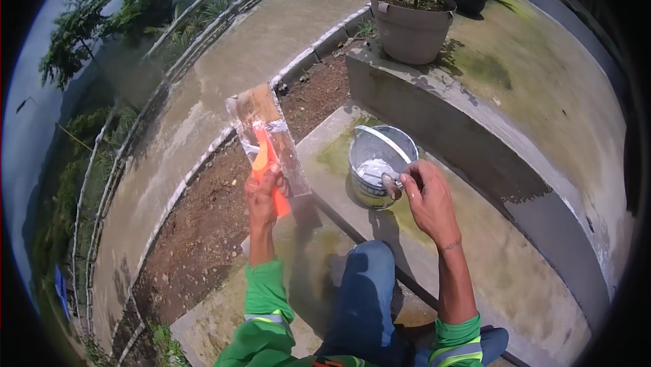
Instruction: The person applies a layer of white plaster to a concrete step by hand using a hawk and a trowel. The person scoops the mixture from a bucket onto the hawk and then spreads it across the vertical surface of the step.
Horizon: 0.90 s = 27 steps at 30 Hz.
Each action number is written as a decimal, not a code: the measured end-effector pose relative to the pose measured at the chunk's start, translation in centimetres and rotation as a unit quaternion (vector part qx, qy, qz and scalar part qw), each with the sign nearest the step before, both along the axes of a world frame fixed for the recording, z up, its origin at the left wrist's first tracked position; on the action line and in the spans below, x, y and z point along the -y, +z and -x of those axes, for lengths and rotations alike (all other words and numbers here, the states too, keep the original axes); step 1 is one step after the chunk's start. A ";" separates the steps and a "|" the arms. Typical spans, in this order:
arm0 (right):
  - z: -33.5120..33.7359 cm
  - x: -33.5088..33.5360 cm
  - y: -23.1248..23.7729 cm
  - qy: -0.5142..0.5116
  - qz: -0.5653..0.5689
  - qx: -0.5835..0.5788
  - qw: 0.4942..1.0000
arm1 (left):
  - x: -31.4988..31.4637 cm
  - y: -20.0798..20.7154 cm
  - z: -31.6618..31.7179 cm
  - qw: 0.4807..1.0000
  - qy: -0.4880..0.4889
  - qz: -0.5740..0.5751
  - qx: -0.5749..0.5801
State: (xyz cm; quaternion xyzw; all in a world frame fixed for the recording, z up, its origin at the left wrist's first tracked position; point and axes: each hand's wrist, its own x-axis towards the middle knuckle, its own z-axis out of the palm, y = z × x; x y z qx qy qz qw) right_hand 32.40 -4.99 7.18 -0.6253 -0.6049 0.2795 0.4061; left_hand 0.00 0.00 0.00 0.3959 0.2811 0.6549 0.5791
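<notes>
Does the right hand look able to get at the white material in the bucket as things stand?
Probably yes: the right hand is close beside the bucket, whose top is uncovered, though the white handle arches across part of the opening.

Top was bright green. Left sleeve (270, 287) was creased and stopped well short of the bare left hand (263, 192); right sleeve (456, 330) matched. Each bore a silver-grey reflective band (456, 353) edged in yellow-green. Thin bracelet (449, 245) circled the arm behind the bare right hand (428, 197). Trousers (364, 285) were faded blue denim.
</notes>
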 end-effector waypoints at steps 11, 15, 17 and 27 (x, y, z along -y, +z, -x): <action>-8.7 -12.7 -5.9 -0.067 -0.050 0.145 0.986 | -14.8 -2.2 -9.9 0.930 -0.010 -0.090 -0.355; -0.2 -6.5 -0.1 0.030 0.053 0.124 0.990 | -17.2 -3.8 -8.3 0.934 -0.114 -0.010 -0.337; 3.0 -4.1 -0.6 0.048 0.066 0.269 0.960 | -18.8 -5.0 -8.4 0.941 -0.150 0.015 -0.303; 1.0 4.1 -5.1 -0.008 0.102 0.198 0.975 | -14.0 -1.9 -12.4 0.888 -0.243 0.043 -0.389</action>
